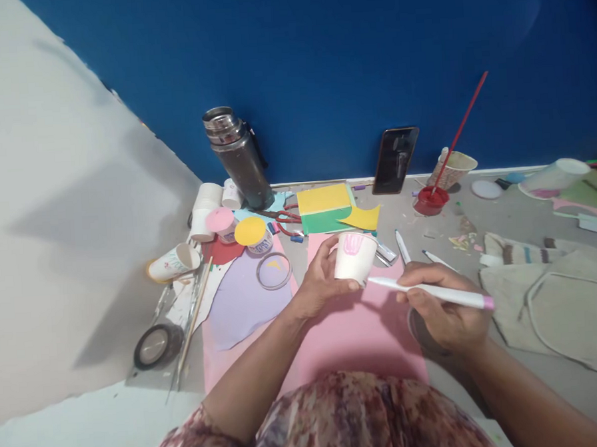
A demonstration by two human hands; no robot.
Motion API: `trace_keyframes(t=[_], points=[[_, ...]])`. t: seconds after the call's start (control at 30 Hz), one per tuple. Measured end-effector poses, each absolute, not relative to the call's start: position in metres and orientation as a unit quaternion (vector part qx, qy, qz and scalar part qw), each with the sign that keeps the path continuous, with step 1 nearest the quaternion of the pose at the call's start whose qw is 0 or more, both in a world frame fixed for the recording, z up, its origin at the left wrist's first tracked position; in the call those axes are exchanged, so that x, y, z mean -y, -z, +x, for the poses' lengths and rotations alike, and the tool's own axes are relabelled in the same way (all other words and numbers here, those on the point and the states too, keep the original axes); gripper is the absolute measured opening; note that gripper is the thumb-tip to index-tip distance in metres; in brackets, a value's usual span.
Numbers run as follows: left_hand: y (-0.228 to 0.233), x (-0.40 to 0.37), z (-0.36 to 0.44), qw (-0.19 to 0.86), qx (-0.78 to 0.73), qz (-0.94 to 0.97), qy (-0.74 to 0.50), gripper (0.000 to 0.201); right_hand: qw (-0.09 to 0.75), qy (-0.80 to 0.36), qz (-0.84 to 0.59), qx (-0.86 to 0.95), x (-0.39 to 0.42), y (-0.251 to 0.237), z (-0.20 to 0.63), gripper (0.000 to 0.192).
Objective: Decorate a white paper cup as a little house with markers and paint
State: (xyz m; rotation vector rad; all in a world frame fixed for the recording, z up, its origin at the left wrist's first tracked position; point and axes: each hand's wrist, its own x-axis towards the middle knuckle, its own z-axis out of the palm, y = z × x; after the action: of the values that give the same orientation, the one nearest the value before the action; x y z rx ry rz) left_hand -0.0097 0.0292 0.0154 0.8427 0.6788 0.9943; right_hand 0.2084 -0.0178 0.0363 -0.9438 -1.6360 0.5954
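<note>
A white paper cup (358,262) with a pink drawn patch on its side is held in my left hand (322,279), tilted a little over the pink paper (365,340). My right hand (446,309) grips a white marker (439,294) with a pink end cap at its right end. The marker's tip points left, close by the lower edge of the cup; whether it touches the cup I cannot tell. Behind my right hand lie more white markers (402,247).
A steel flask (240,160) and a phone (396,160) stand by the blue wall. Several paper cups (173,262), scissors (284,216), purple paper (247,299) and a tape roll (152,348) lie left. Rightward are a red paint pot (430,203) and a cloth bag (572,296).
</note>
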Motion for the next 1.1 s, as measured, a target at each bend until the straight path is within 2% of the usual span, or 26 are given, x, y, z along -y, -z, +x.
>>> trace_keyframes(t=[0.1, 0.4, 0.67, 1.1], points=[[-0.0187, -0.0281, -0.0087, 0.741, -0.309, 0.388, -0.453, 0.103, 0.547, -0.219, -0.381, 0.713, 0.0163, -0.0365, 0.2062, 0.008], [-0.0176, -0.0283, -0.0075, 0.738, -0.301, 0.412, -0.442, 0.098, 0.543, -0.223, -0.381, 0.715, 0.0149, -0.0393, 0.2054, 0.013], [-0.0169, -0.0242, -0.0044, 0.631, -0.357, 0.513, -0.459, 0.099, 0.521, -0.190, -0.372, 0.744, 0.0114, -0.0406, 0.2048, 0.014], [-0.0174, -0.0236, -0.0040, 0.657, -0.335, 0.486, -0.470, 0.098, 0.526, -0.194, -0.389, 0.731, 0.0120, -0.0438, 0.2066, 0.016]])
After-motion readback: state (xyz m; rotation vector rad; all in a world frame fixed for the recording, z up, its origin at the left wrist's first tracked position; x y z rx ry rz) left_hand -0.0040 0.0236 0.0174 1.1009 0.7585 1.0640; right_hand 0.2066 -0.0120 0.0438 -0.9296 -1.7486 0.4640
